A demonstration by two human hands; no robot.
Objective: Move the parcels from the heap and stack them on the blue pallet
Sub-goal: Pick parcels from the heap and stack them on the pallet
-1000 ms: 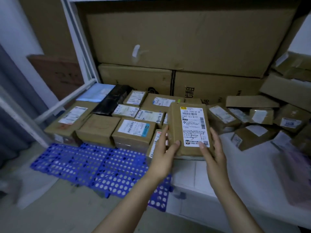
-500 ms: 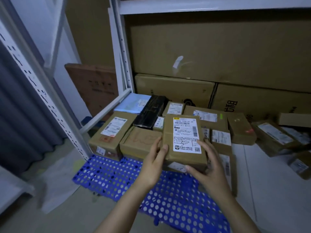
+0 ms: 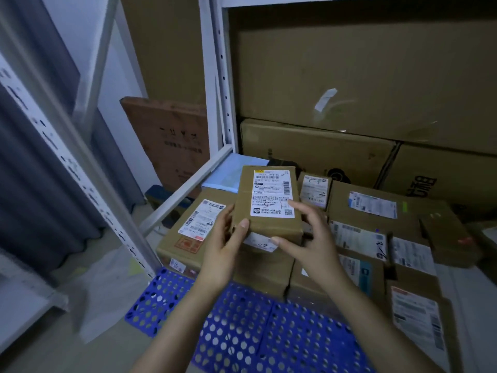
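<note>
The placing step is judged to be in hand: 1 small brown parcel (image 3: 266, 203), label up, is held between 2 hands above the boxes (image 3: 188, 232) already laid on the blue pallet (image 3: 242, 332). The left hand (image 3: 223, 254) is closed on the parcel's near left corner, thumb on top, and the right hand (image 3: 309, 238) is closed on its near right edge, so each grip is holding the parcel. The parcel is tilted slightly away from the person and sits over the left part of the stack, in front of the big cartons (image 3: 349, 76); whether its underside touches the box below cannot be told. For the next move, a flat box top would have to be chosen, the parcel levelled and lowered squarely onto it, and both grips opened only once it rests steady.
</note>
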